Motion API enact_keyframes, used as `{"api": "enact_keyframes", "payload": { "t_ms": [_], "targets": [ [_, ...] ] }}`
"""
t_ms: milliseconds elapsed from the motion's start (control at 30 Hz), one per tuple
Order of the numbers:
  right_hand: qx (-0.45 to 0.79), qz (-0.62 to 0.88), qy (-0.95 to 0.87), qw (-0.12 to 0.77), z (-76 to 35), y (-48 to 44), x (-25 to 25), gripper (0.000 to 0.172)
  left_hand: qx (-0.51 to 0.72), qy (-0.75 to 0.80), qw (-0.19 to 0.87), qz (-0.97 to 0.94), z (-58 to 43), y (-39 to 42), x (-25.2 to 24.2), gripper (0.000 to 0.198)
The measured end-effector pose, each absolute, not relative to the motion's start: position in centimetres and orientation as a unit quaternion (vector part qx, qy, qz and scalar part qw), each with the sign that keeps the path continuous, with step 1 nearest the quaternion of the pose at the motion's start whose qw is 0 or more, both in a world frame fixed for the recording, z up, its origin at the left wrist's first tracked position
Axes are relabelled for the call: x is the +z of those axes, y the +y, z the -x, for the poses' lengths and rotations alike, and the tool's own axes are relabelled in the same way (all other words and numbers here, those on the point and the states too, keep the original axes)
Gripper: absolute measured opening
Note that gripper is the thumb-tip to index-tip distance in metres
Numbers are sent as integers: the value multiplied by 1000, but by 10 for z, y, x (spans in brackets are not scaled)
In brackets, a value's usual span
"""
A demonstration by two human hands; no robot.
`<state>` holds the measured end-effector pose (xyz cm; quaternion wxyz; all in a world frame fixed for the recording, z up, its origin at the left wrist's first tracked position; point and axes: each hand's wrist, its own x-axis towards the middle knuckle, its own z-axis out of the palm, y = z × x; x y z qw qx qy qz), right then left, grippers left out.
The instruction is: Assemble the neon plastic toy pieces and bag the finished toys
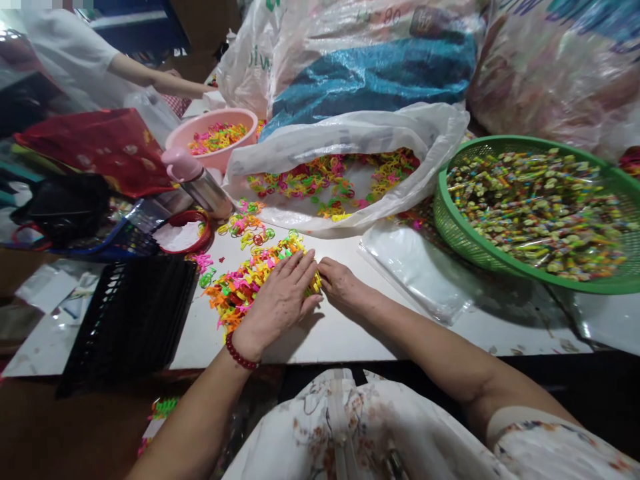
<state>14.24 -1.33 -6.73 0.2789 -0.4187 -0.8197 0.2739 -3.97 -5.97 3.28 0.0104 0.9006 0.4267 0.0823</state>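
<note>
A row of small bright plastic pieces (240, 287), yellow, orange, pink and green, lies packed together on the white table. My left hand (280, 290) rests flat across the right part of this row, fingers stretched out. At the row's right end is my right hand (339, 280), its fingers curled in and the tips against the pieces. What those fingers pinch, if anything, is hidden. Loose pieces (247, 223) lie just behind the row. Beyond them a white sack (345, 130) lies with its mouth open, showing many more such pieces.
To the right are clear plastic bags (415, 267) and a green basket (443, 220) of small wrapped items. On the left stand black racks (127, 313), a red bowl (207, 243), a flask (210, 193) and a pink basin (220, 160). Another person's arm (160, 81) reaches in behind.
</note>
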Motion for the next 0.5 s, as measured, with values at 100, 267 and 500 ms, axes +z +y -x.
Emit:
{"api": "enact_keyframes", "payload": {
  "t_ms": [100, 267, 500],
  "targets": [
    [268, 410, -826, 278, -142, -14, -71, 13, 75, 426, -3, -902, 40, -59, 31, 56],
    [267, 453, -803, 282, -139, -16, -63, 16, 80, 425, -27, -901, 42, -54, 29, 53],
    [305, 440, -804, 257, -141, -4, -47, 11, 85, 418, -12, -904, 43, -51, 29, 51]
  ]
}}
